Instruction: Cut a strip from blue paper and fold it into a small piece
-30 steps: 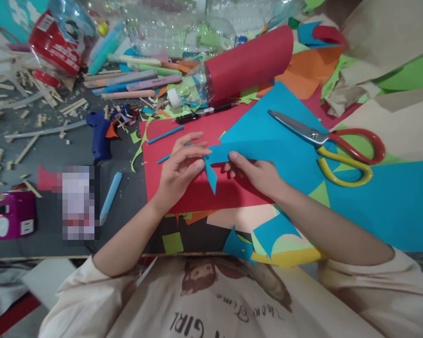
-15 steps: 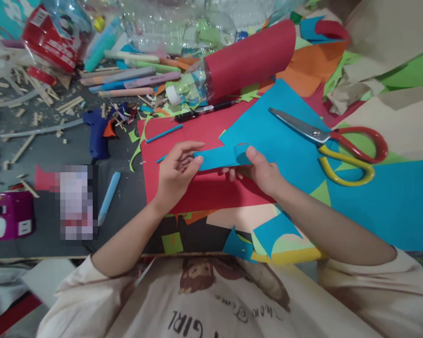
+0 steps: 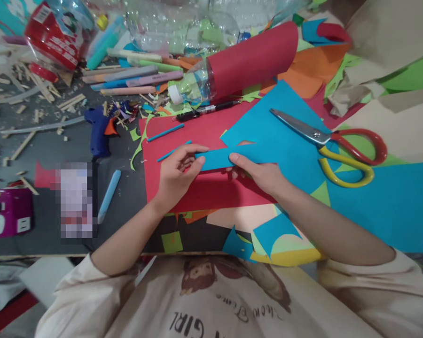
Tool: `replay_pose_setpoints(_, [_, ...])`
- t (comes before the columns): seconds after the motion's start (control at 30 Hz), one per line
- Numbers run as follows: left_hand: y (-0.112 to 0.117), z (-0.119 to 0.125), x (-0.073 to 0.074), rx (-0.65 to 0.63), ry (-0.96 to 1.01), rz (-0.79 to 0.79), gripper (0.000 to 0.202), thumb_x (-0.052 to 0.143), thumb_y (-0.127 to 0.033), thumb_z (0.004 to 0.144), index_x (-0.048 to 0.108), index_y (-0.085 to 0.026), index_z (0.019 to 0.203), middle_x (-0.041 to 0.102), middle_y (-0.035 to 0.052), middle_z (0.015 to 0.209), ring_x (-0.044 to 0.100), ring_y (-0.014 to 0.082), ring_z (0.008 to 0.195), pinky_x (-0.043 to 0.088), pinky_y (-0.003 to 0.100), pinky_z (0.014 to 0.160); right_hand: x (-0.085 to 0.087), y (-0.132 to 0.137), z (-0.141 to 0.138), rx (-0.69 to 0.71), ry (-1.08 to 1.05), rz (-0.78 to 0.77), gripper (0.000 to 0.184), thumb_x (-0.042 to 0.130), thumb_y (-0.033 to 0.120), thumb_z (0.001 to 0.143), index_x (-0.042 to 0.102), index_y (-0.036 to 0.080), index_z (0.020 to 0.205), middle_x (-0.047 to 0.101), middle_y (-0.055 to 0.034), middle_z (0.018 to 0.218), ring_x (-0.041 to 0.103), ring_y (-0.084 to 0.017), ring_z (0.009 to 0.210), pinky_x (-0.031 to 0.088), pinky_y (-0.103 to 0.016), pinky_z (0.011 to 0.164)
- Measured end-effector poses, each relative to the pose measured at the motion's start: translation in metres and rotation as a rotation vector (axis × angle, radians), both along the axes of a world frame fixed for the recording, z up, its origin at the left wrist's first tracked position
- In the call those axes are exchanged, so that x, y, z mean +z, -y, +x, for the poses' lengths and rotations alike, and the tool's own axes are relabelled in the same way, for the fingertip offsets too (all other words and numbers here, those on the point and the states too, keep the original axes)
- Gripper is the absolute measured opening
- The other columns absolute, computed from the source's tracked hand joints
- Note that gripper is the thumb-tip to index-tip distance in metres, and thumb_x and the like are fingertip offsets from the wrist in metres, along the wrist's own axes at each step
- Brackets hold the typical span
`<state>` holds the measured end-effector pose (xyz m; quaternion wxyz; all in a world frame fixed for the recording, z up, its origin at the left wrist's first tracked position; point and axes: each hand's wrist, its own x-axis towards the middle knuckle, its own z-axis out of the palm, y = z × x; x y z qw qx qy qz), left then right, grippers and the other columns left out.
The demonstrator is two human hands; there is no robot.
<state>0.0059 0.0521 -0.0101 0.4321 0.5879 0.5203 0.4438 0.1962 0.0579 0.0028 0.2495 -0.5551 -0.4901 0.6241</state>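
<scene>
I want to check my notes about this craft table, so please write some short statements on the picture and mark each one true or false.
1. The left hand and the right hand both hold the blue paper strip. True.
2. The right hand holds the scissors. False: the scissors lie partly on a blue paper sheet, touched by neither hand.
3. The clear bottle with red paper around it has a white cap. True.
4. The glue gun lies on the red paper sheet. False: the glue gun lies on the dark tabletop, left of the red paper sheet.
</scene>
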Motion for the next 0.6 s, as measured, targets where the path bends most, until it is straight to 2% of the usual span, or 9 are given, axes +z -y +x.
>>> replay_pose_setpoints(0.3, [-0.0018,-0.0003,-0.0011,0.009,-0.005,0.006,0.009,0.062,-0.022,0.076,0.068,-0.019,0.082,0.055,-0.0026,0.066,0.044,0.0055,0.054,0.038,0.017,0.051,0.0009,-0.0004,-0.0004,0.007,0.042,0.024,0.047,0.054,0.061,0.079,0.058,0.020,0.056,0.066,-0.0052,0.065,0.061,-0.016,0.066,0.046,-0.033,0.079])
replay_pose_setpoints(0.6, [-0.0013,-0.0015,-0.0011,0.010,-0.073,0.033,0.012,0.061,-0.023,0.078,0.070,-0.019,0.085,0.055,-0.0024,0.064,0.041,0.0042,0.051,0.036,0.016,0.049,-0.0016,-0.0014,-0.0032,-0.037,-0.019,0.044,0.050,0.058,0.068,0.070,0.060,0.021,0.054,0.065,-0.0027,0.060,0.060,-0.016,0.059,0.047,-0.032,0.068])
